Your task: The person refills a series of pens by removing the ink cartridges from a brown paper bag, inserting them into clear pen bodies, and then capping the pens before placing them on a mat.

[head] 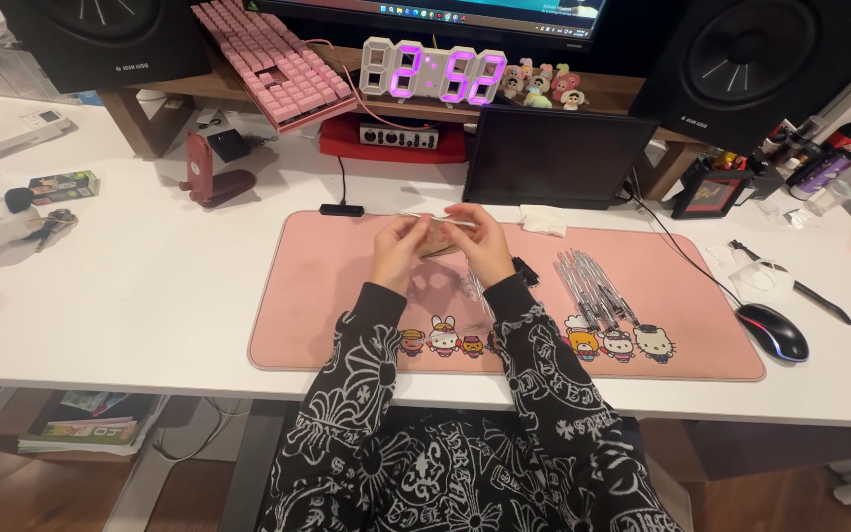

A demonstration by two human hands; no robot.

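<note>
A small tan thing [437, 239] sits between the two hands, held up a little above the pink desk mat [347, 296]. What it is cannot be told. The left hand [398, 252] pinches its left side with bent fingers. The right hand [485, 246] pinches its right side, fingers curled close. Just to the right, a bunch of clear thin packets [593, 289] lies on the mat. A black mouse [772, 332] rests past the mat's right edge.
</note>
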